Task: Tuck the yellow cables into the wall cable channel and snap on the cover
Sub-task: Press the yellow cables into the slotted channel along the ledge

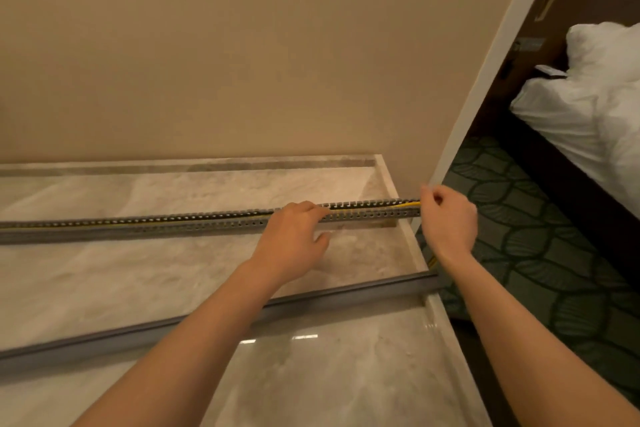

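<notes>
A long grey slotted cable channel (pixel 173 222) lies across the marble counter (pixel 138 274), parallel to the wall. Yellow cables (pixel 405 205) run inside it and show at its right end. My left hand (pixel 291 236) rests on the channel near its right part, fingers curled over the top edge. My right hand (pixel 448 215) is at the channel's right end, fingers pinched where the yellow cables come out. The grey cover strip (pixel 311 302) lies loose on the counter nearer to me, passing under my left forearm.
The beige wall (pixel 242 62) rises behind the counter and ends at a white corner trim (pixel 485 87). To the right, the counter edge drops to green patterned carpet (pixel 540 236). A bed with white linen (pixel 588 107) stands at the far right.
</notes>
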### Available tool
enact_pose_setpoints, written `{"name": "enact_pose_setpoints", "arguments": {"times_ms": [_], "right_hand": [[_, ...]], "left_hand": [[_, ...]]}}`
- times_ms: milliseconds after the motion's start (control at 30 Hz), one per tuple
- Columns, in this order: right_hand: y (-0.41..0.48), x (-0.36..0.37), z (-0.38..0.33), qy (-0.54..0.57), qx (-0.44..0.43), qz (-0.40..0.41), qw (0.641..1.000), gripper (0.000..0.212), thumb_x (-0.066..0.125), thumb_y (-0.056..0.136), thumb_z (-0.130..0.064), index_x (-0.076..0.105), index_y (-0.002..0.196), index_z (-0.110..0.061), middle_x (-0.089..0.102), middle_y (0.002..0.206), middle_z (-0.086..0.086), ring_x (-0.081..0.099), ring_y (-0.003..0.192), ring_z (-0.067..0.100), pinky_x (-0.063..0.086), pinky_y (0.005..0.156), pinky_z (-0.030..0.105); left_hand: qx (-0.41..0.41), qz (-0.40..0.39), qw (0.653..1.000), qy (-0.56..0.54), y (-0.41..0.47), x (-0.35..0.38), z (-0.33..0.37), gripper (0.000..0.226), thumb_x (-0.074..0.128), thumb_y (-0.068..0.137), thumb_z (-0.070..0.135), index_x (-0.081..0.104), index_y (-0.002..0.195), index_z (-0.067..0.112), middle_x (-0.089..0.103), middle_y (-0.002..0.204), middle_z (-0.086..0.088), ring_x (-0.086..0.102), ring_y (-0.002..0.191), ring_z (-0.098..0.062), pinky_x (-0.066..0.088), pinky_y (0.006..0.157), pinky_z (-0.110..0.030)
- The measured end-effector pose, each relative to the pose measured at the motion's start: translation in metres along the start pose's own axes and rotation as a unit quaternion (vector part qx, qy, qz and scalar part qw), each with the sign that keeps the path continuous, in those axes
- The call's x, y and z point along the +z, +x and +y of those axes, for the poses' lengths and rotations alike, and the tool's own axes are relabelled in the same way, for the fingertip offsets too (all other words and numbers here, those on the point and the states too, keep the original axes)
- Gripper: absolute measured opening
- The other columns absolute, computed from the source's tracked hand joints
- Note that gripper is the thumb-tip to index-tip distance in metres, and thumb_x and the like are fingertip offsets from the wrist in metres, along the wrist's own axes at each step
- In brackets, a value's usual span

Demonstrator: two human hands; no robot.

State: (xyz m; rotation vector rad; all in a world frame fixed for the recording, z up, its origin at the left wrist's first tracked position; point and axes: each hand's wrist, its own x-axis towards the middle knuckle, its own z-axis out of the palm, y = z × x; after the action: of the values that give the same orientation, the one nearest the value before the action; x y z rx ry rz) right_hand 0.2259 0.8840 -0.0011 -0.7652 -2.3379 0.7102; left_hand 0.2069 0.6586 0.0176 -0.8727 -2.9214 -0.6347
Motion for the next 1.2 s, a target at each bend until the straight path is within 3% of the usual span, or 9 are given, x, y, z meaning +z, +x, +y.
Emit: {"name": "enact_pose_setpoints", "arguments": {"times_ms": [167,300,567,833,933,1000,1067,1133,1200], "right_hand": [[-0.038,0.026,-0.083,-0.035,-0.139,-0.145,0.979,0.034,0.047,0.091,-0.036,0.059,0.066,-0.017,0.058,0.063,0.004,0.054,0.066,0.026,0.036,0.054,0.030],[-0.089,0.060,-0.155,-0.062,-0.205,-0.186,0.959,0.030,0.047,0.090,-0.040,0.061,0.072,-0.021,0.058,0.064,-0.001,0.054,0.066,0.022,0.035,0.054,0.029],[-0.225,0.148,-0.318,-0.037,-0.244,-0.210,0.946,0.028,0.048,0.089,-0.039,0.063,0.074,-0.022,0.058,0.064,-0.001,0.056,0.065,0.023,0.032,0.053,0.028],[-0.318,0.226,-0.435,-0.013,-0.241,-0.299,0.923,0.027,0.049,0.089,-0.039,0.057,0.068,-0.022,0.057,0.064,-0.001,0.060,0.072,0.026,0.028,0.048,0.028],[-0.331,0.255,-0.464,-0.022,-0.264,-0.304,0.915,0.021,0.052,0.088,-0.039,0.064,0.087,-0.022,0.066,0.080,0.001,0.061,0.081,0.024,0.038,0.056,0.029],[-0.337,0.273,-0.479,-0.025,-0.304,-0.284,0.909,0.023,0.055,0.087,-0.040,0.063,0.098,-0.021,0.065,0.091,0.001,0.057,0.091,0.022,0.043,0.069,0.032],[-0.339,0.290,-0.494,-0.032,-0.345,-0.263,0.900,0.032,0.059,0.084,-0.044,0.061,0.107,-0.020,0.063,0.101,0.001,0.051,0.099,0.022,0.041,0.081,0.033],[-0.339,0.304,-0.507,-0.025,-0.363,-0.276,0.890,0.038,0.059,0.083,-0.048,0.060,0.109,-0.020,0.062,0.104,0.000,0.048,0.101,0.020,0.039,0.083,0.031],[-0.343,0.315,-0.517,-0.029,-0.377,-0.298,0.876,0.039,0.054,0.083,-0.053,0.060,0.108,-0.023,0.062,0.103,-0.002,0.050,0.099,0.018,0.040,0.080,0.030]], "left_hand": [[0.006,-0.009,1.000,0.011,-0.024,-0.031,-0.047,0.045,0.049,0.091,0.033,0.047,0.134,0.019,0.057,0.127,-0.003,0.050,0.115,-0.023,0.041,0.097,-0.039],[0.002,0.006,1.000,0.000,-0.059,-0.066,-0.102,0.046,0.049,0.091,0.035,0.047,0.134,0.021,0.059,0.123,-0.002,0.052,0.112,-0.021,0.043,0.095,-0.039],[-0.026,0.005,0.999,0.021,-0.150,-0.143,-0.265,0.044,0.050,0.090,0.034,0.048,0.133,0.023,0.057,0.126,-0.002,0.051,0.116,-0.022,0.044,0.095,-0.037],[-0.094,0.015,0.995,-0.026,-0.216,-0.192,-0.402,0.042,0.054,0.086,0.026,0.054,0.128,0.021,0.058,0.125,-0.003,0.049,0.117,-0.023,0.042,0.096,-0.036],[-0.114,0.053,0.992,0.007,-0.226,-0.205,-0.454,0.047,0.056,0.087,0.029,0.050,0.132,0.017,0.051,0.134,-0.005,0.041,0.126,-0.022,0.031,0.107,-0.032],[-0.139,0.078,0.986,0.054,-0.232,-0.214,-0.488,0.049,0.054,0.088,0.032,0.046,0.134,0.016,0.040,0.143,-0.006,0.028,0.136,-0.023,0.020,0.113,-0.036],[-0.164,0.149,0.974,0.056,-0.236,-0.224,-0.517,0.047,0.058,0.086,0.029,0.050,0.130,0.014,0.037,0.145,-0.010,0.024,0.138,-0.028,0.019,0.114,-0.041],[-0.207,0.275,0.939,0.000,-0.235,-0.237,-0.543,0.042,0.067,0.080,0.019,0.055,0.119,0.008,0.045,0.133,-0.016,0.038,0.126,-0.035,0.029,0.107,-0.039],[-0.271,0.381,0.880,-0.083,-0.230,-0.253,-0.564,0.044,0.070,0.077,0.012,0.052,0.116,0.001,0.047,0.121,-0.020,0.044,0.115,-0.037,0.030,0.101,-0.034]]}}
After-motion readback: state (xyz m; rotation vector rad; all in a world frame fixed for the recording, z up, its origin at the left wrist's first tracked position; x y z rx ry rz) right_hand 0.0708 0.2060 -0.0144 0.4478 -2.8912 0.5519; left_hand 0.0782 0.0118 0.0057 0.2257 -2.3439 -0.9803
